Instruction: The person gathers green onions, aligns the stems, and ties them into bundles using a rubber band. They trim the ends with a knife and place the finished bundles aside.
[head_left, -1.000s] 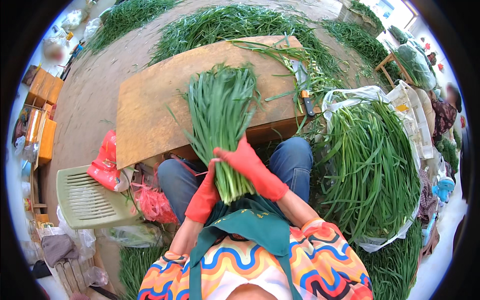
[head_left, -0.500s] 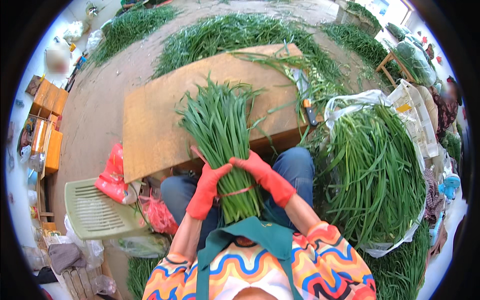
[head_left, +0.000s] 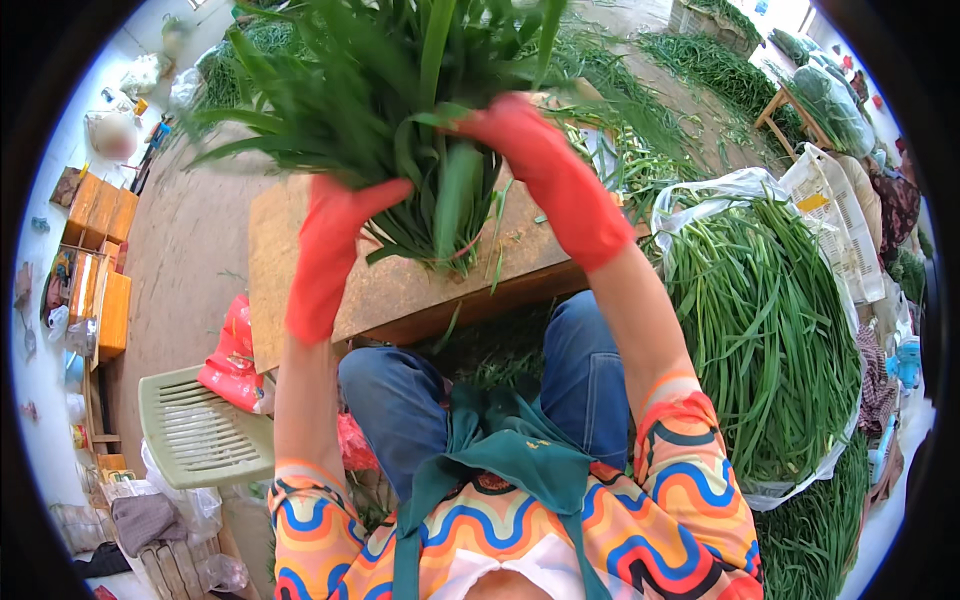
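A thick bunch of garlic chives stands on the wooden board, cut ends down near the board's front edge. Its long leaves fan out toward the top of the picture, smeared by motion. A thin reddish tie shows low around the stalks. My left hand, in a red rubber glove, presses the bunch from the left with its thumb across the leaves; its fingers are hidden behind them. From the right, my right hand, gloved alike, grips the bunch higher up, blurred, with its fingertips among the leaves.
To the right, a large open plastic bag holds loose chives. A knife blade lies among trimmings on the board's right side. A pale green slatted plastic chair and a red packet stand at left. More chives lie beyond.
Both hands have moved the bunch forward from my lap onto the board, raising it closer to view. The hands are now wider apart and higher on the leaves. The knife handle is now covered.
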